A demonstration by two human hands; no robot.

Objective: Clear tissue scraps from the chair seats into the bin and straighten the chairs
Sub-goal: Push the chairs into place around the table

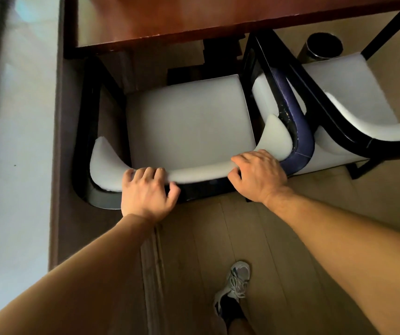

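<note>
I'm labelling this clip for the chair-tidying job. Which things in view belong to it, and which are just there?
Part of the job:
near chair, its backrest gripped by the left hand and right hand
second chair
bin

Just there:
wooden table
shoe
floor

No tissue scraps show on either seat.

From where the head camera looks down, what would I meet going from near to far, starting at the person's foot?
Grey laced sneaker → the two hands, left hand and right hand, gripping the chair's curved backrest → white padded seat of the black-framed chair → reddish-brown wooden table.
</note>
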